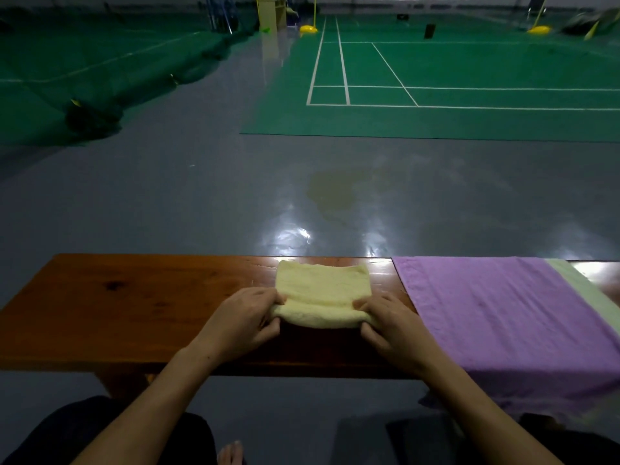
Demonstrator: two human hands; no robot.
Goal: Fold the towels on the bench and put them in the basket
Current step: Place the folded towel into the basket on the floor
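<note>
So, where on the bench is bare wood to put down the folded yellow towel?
The widest bare patch runs from the bench left end to the left hand. A narrow strip lies between the yellow towel and the purple towel. The right side is crowded: the purple towel covers it, over a pale green towel. No basket is in view.

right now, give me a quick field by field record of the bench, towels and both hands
setting: wooden bench beside a badminton court
yellow towel: partly folded, near edge lifted
left hand: pinches the towel's near left corner
right hand: pinches its near right corner
purple towel: spread flat, draped over the bench's near edge
pale green towel: under the purple one, only a strip showing
basket: not in view
</note>
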